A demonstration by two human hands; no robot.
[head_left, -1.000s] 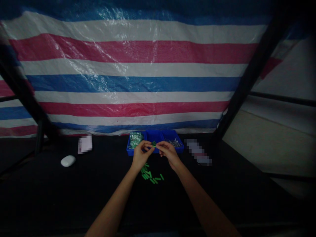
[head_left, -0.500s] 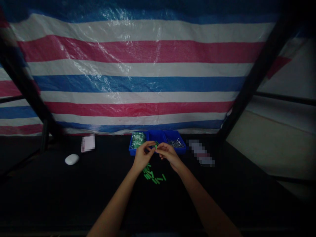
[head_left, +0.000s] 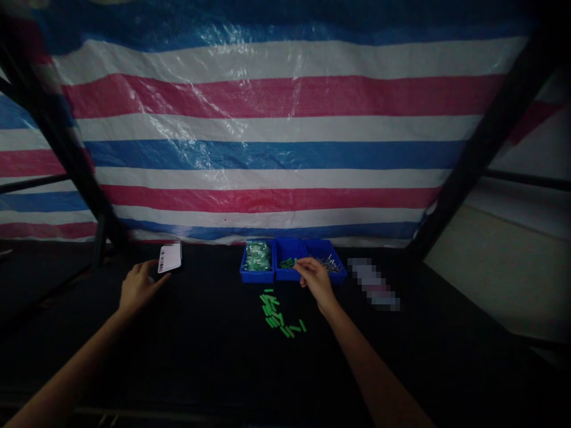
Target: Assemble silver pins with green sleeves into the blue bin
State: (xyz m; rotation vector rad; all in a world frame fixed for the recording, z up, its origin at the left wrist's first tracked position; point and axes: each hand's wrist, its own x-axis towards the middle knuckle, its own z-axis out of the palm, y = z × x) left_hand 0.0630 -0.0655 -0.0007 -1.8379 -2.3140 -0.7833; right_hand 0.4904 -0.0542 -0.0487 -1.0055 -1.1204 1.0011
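Over black tabletop (head_left: pixel 200 356), now one-handed: pinching green stick (head_left: pixel 295 261) in right hand (head_left: pixel 317 279) at blue plastic tray (head_left: pixel 257 277), spreading left hand (head_left: pixel 136 288) beside white rectangular card (head_left: pixel 171 259).

Plastic tray (head_left: pixel 288 275), glossy plastic sheet (head_left: pixel 276 153)

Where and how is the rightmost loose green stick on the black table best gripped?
The rightmost green stick is probably best pinched across its long sides, nearer the far end, coming from above and the right: it is slim and points mostly front to back, and the neighbouring green stick lies to its left, close to its near end.
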